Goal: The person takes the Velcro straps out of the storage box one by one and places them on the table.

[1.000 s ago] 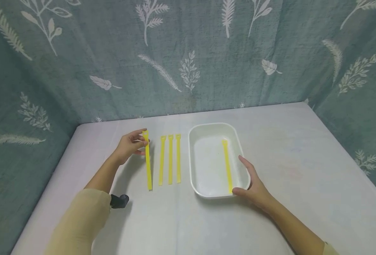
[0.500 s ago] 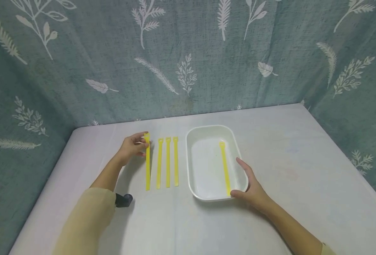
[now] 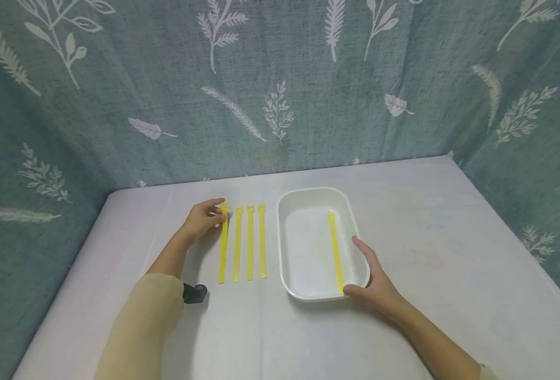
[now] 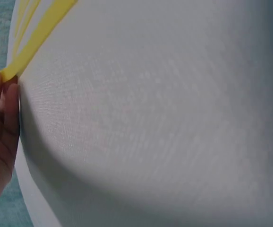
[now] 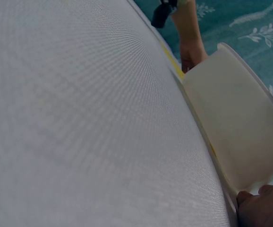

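Note:
My left hand (image 3: 203, 219) pinches the slotted head of a yellow cable strap (image 3: 223, 253), whose tail slants down to the table. In the left wrist view, thumb and fingers close on that strap (image 4: 37, 40). Just right of it, three similar yellow straps (image 3: 250, 245) lie side by side on the table. One more yellow strap (image 3: 335, 248) lies lengthwise inside a white rectangular tray (image 3: 303, 253). At the tray's near right corner, my right hand (image 3: 379, 285) grips the rim, thumb at the front and a finger along the right side. The right wrist view shows the tray's outer wall (image 5: 231, 113).
A white cloth-covered table (image 3: 427, 237) spreads under everything. Patterned green-blue curtains (image 3: 280, 105) stand behind and at both sides. A dark wrist camera (image 3: 195, 293) juts from the left sleeve (image 3: 142, 316).
My left hand has moved slightly right and lowered its strap, now nearly parallel to the three lying straps. The right hand keeps its grip on the tray. The head view has shifted slightly.

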`<control>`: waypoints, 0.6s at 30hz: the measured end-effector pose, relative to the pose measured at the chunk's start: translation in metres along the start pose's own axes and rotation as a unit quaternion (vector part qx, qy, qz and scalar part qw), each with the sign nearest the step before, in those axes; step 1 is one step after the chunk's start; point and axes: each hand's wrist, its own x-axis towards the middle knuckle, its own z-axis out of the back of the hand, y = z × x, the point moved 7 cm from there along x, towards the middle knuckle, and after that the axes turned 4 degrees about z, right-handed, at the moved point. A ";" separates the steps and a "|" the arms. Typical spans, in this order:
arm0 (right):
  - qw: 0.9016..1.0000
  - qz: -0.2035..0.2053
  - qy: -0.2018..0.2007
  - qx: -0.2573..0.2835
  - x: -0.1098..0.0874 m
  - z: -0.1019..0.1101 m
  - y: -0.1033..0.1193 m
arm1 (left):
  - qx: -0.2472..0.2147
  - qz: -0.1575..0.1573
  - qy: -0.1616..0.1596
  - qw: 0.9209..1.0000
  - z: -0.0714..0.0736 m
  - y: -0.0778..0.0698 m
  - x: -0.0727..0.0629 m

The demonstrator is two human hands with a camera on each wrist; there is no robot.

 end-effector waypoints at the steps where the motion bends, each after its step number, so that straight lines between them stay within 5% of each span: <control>1: 1.000 -0.001 -0.002 -0.005 0.000 0.000 0.000 | 0.006 -0.001 0.001 1.000 0.000 0.000 0.001; 18: 1.000 0.000 -0.009 -0.019 0.000 -0.001 0.000 | 0.050 -0.013 -0.017 0.999 0.000 0.000 0.005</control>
